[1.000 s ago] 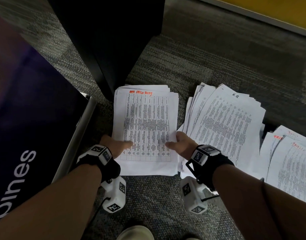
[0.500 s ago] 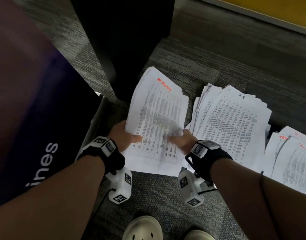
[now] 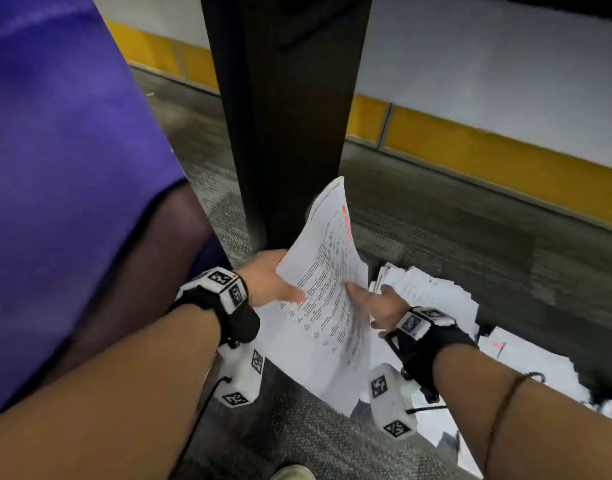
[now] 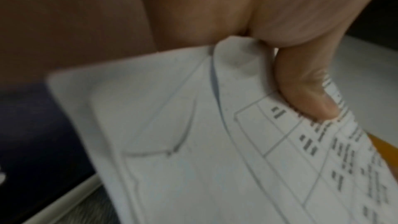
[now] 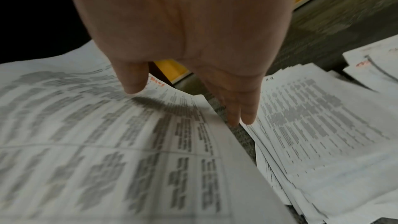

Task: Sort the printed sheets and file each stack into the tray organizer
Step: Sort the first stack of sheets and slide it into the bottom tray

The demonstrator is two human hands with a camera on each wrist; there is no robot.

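Observation:
A stack of printed table sheets with a red handwritten heading (image 3: 328, 289) is lifted off the carpet and tilted up to the right. My left hand (image 3: 287, 282) grips its left edge; in the left wrist view the thumb (image 4: 305, 94) presses on the top sheet (image 4: 193, 142) and crumples the corner. My right hand (image 3: 380, 306) is at the stack's right edge. In the right wrist view its thumb (image 5: 133, 84) hovers just over the top sheet (image 5: 107, 142), and the straight fingers (image 5: 241, 111) point down past the paper's edge. No tray organizer is in view.
A fanned stack marked "H.R" (image 3: 432, 299) lies on the grey carpet to the right, with a red-marked stack (image 3: 526, 362) beyond it. A black post (image 3: 290, 116) stands just behind the held sheets. A purple panel (image 3: 72, 168) fills the left. A shoe (image 3: 290, 472) shows below.
The red-headed stack came up off the carpet and tilted more steeply. My view swung upward toward the wall. The right hand's hold on the stack has loosened.

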